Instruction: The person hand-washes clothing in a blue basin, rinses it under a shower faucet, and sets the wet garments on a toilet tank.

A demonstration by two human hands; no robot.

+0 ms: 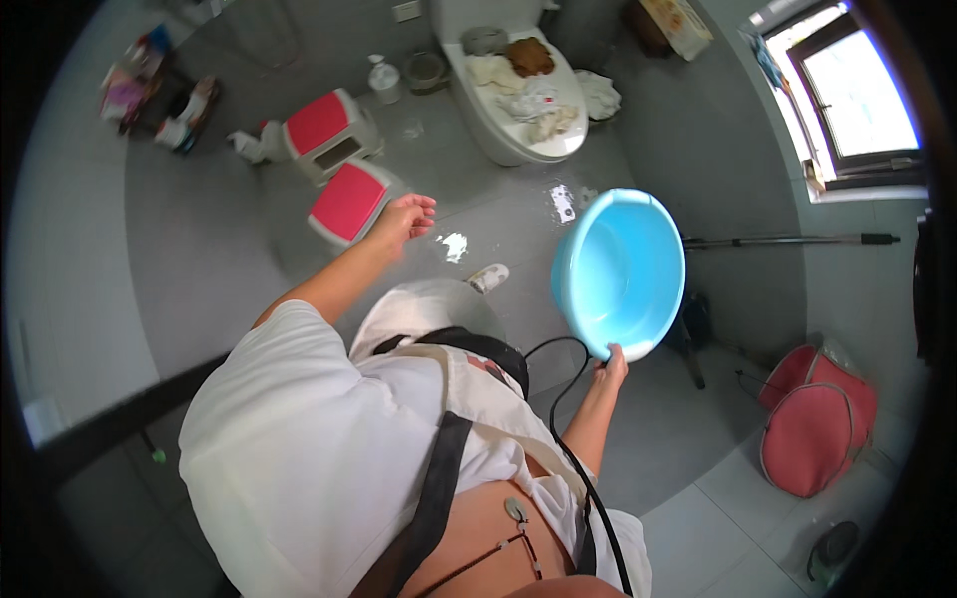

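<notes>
A light blue plastic basin (616, 261) hangs tilted at my right, its hollow side facing me and nothing visible inside. My right hand (612, 367) grips its near rim, thumb over the edge. My left hand (406, 219) is held out in the air with loosely curled fingers and nothing in it. In the picture it lies beside the nearer red-topped step stool (349, 201); a second red-topped stool (317, 122) stands just behind that one.
Folded cloths (530, 100) lie on the closed lid of a white toilet (503, 145). A pump bottle (384, 80) stands left of it. Wet patches (454, 247) shine on the grey floor. At the right are a long pole (788, 240), a red fabric container (809, 439) and an open window (859, 95).
</notes>
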